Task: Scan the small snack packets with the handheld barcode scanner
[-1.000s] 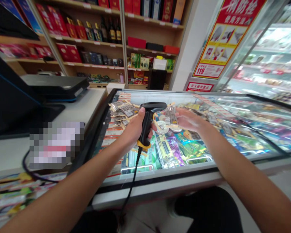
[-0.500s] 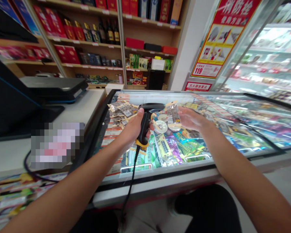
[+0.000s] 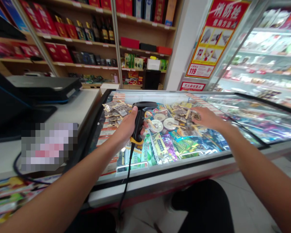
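My left hand (image 3: 126, 125) is closed round the grip of a black barcode scanner (image 3: 142, 106) with a yellow base, held upright over the glass lid of a chest display case (image 3: 160, 176). The scanner's black cable (image 3: 124, 194) hangs down past the case's front edge. My right hand (image 3: 207, 118) reaches to the right and lies low on a heap of small brownish packets (image 3: 181, 112) on the glass, its fingertips on one small packet (image 3: 195, 116). A second heap of packets (image 3: 115, 110) lies just left of the scanner.
A white counter (image 3: 82, 106) on the left carries a black till unit (image 3: 41, 86) and a blurred patch. Wooden shelves (image 3: 87, 42) of bottles and red boxes stand behind. A red and yellow poster (image 3: 212, 38) and a glass-fronted cooler (image 3: 264, 55) are at the right.
My right hand moved away from the scanner to the right and down onto the heap of packets, taking the clear packet with it. The scanner hand stayed nearly still.
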A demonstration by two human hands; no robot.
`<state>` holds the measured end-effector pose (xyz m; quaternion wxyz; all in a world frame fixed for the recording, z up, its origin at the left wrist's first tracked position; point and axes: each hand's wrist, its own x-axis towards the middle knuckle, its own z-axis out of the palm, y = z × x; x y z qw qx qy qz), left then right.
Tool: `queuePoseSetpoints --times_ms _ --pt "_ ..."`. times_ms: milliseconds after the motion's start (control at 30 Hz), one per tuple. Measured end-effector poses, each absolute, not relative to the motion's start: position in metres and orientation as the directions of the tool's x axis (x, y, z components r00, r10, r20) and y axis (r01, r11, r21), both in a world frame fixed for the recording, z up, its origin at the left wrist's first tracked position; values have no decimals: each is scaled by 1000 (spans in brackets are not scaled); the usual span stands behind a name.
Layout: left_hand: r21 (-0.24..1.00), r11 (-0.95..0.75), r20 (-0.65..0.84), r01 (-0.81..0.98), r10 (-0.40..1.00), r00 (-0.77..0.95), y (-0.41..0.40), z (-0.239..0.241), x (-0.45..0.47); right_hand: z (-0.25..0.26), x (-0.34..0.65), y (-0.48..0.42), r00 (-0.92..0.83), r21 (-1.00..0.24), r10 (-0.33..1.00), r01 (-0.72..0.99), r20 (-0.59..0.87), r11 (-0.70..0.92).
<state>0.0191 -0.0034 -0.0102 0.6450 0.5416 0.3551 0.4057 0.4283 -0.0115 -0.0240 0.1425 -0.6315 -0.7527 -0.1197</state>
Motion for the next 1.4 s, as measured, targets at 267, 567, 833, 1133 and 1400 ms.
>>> queuePoseSetpoints --times_ms 267,567,833,1133,1400 --pt "974 92 -20 -208 946 323 0 0 15 -36 361 -17 -227 -151 831 926 508 345" --pt "986 33 17 -164 954 298 11 -9 12 -50 239 36 -518 -359 828 746 215 560" --pt "972 -187 79 140 826 558 17 3 -12 -44 262 25 -454 -308 825 775 336 552" --pt "731 -551 147 403 704 695 15 25 -35 -29 301 24 -366 -308 846 813 388 493" --pt "714 -532 65 455 697 714 11 19 -24 -34 310 29 -315 -360 855 806 411 470"
